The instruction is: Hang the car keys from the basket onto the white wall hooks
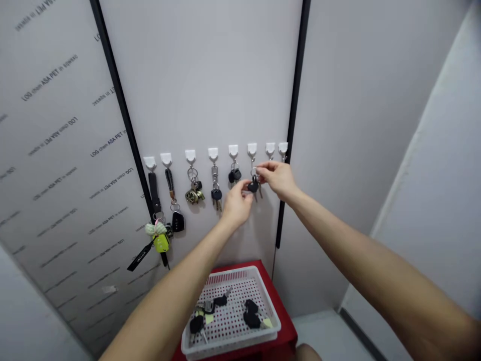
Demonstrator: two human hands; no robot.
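Note:
In the head view, a small bunch of keys (253, 186) with black heads is against the wall below a white hook (252, 149). My right hand (280, 178) pinches the metal ring of this bunch between thumb and fingers, just under the hook. From the lower left, my left hand (237, 204) has its fingertips closed on a black key head. Whether the ring sits on the hook is hard to tell. Directly left, another set of black-headed keys (234, 174) hangs from its own hook (233, 150).
Farther left hang a keyring with bronze charms (192, 194), a black car key (178, 220) on a braided strap and a yellow-green key fob (161, 243). Two hooks are at right. Below, a white plastic basket (276, 321) holding several keys rests on a red stool (287, 328).

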